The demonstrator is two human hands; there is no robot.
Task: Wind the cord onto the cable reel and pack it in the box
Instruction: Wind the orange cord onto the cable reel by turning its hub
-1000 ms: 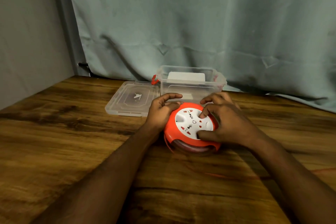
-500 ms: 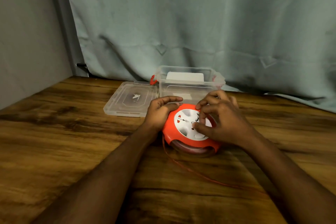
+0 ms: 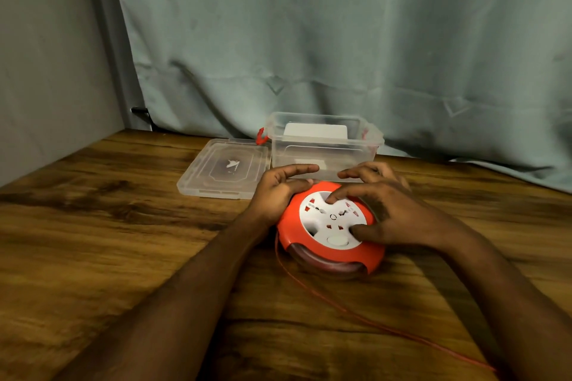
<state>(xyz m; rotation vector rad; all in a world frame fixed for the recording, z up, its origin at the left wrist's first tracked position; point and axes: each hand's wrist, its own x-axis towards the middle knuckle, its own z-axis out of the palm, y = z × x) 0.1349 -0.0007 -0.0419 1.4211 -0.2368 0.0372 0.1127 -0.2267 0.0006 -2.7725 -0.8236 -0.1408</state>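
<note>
Round, glossy orange cable reel (image 3: 328, 226), white socket face up, flat on the grainy wooden table (image 3: 123, 241), short of its far edge. Left hand (image 3: 275, 192) cupping the left rim, fingers curled; right hand (image 3: 390, 213) pinching the white disc. Thin orange cord (image 3: 335, 301) trailing toward the near right corner. Behind, clear rectangular plastic box (image 3: 325, 151), lid (image 3: 223, 168) flat beside.

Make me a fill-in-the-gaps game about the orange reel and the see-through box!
1. The lid lies flat on the table, on the ____ side of the box.
2. The socket face of the cable reel, where the right hand presses its fingertips while the left hand holds the rim, is coloured ____.
3. The loose cord trails over the table toward the person's ____ side.
Missing words: left, white, right.
</note>
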